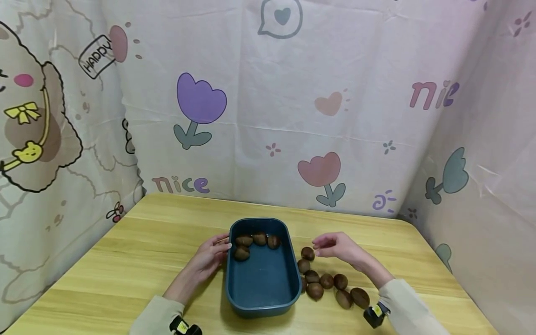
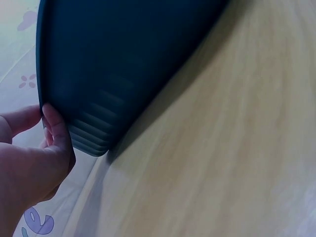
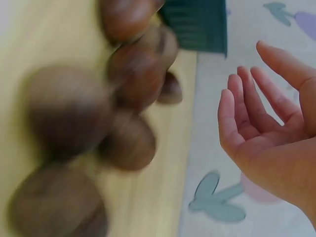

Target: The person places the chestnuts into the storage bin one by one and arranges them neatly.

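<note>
A dark blue rectangular plastic container (image 1: pixel 263 284) stands on the table, with several brown chestnuts (image 1: pixel 259 239) along its far end and far left corner. My left hand (image 1: pixel 209 256) pinches the container's left rim between thumb and fingers; the left wrist view shows the thumb (image 2: pixel 22 120) and fingertips meeting at the edge. To the right of the container lies a loose group of chestnuts (image 1: pixel 326 281). Over the far end of that group is my right hand (image 1: pixel 341 246), its fingers loosely bent and nothing in them. The right wrist view shows its palm (image 3: pixel 271 143) bare, beside the blurred chestnuts (image 3: pixel 136 74).
The light wood table (image 1: pixel 125 260) extends to both sides of the container. Behind it and along both sides hangs a pale printed cloth (image 1: pixel 268 93). A small black device (image 1: pixel 376 315) sits on the right wrist, and another (image 1: pixel 184 325) on the left.
</note>
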The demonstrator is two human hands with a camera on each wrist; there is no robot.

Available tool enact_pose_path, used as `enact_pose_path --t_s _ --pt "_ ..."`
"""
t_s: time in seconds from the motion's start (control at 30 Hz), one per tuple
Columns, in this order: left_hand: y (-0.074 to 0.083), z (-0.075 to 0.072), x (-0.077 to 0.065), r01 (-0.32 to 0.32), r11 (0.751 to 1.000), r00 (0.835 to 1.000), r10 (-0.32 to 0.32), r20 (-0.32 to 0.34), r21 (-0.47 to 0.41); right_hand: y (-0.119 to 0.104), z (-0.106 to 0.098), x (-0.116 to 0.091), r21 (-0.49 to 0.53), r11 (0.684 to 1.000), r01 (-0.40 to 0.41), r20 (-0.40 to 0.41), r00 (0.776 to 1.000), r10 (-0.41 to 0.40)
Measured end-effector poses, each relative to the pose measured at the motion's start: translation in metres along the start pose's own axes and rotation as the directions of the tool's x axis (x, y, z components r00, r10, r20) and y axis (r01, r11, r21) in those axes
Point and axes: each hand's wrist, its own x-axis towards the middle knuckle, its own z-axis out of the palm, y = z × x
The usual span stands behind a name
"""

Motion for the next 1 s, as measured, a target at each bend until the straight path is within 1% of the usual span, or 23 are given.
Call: enact_pose_path --t_s 0.2,0.4,0.6,0.7,0.77,0.9,1.0 --pt "0.001 -0.001 0.000 0.000 1.000 1.000 0.000 -0.005 0.007 0.022 -0.016 -0.028 0.010 0.999 -0.042 0.032 0.999 0.041" --pt "-0.001 -0.001 0.001 -0.007 1.000 1.000 0.007 0.003 0.002 0.043 -0.032 -0.053 -0.004 0.999 -0.040 0.061 0.997 0.041" --pt "-0.003 -0.001 -0.002 -0.016 1.000 1.000 0.016 0.006 0.008 0.062 -0.040 -0.074 0.011 0.997 -0.074 0.109 0.991 0.072" --pt "-0.004 -0.001 -0.002 -0.010 1.000 1.000 0.010 0.009 0.009 0.070 -0.043 -0.083 0.038 0.995 -0.087 0.135 0.988 0.081" --pt "-0.003 0.000 -0.002 -0.008 1.000 1.000 0.008 0.007 0.005 0.075 -0.044 -0.087 0.067 0.994 -0.087 0.164 0.984 0.075" --pt "-0.003 0.000 -0.001 -0.009 1.000 1.000 0.009 0.000 0.007 0.083 -0.044 -0.093 0.146 0.987 -0.061 0.223 0.974 0.027" --pt "-0.002 0.001 0.001 -0.008 1.000 1.000 0.008 -0.006 0.013 0.086 -0.045 -0.096 0.181 0.982 -0.044 0.238 0.971 0.000"
